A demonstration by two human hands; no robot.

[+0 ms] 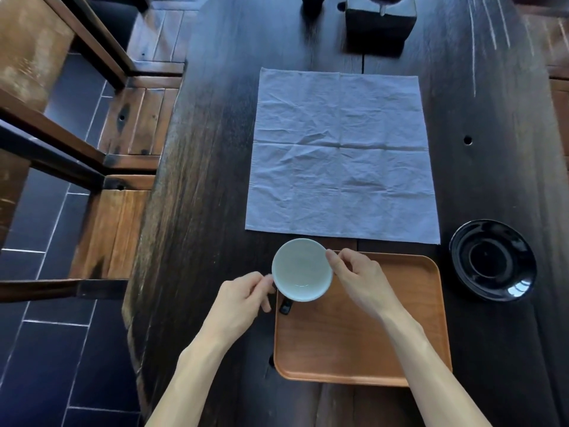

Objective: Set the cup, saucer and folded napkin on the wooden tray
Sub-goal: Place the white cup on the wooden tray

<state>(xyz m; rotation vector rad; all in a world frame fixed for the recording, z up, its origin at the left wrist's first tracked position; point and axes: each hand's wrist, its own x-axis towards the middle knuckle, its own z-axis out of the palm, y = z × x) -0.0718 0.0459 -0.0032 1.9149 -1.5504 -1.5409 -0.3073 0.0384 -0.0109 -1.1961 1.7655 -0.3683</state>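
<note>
A cup with a pale inside and a dark handle is over the far left corner of the wooden tray; whether it rests on the tray I cannot tell. My left hand pinches its left rim. My right hand grips its right rim with curled fingers. A pale blue napkin lies spread out flat on the dark table beyond the tray. A glossy black saucer sits on the table to the right of the tray.
The dark wooden table runs away from me, its left edge near wooden benches over a tiled floor. A black square block stands at the far end, with another dark object beside it.
</note>
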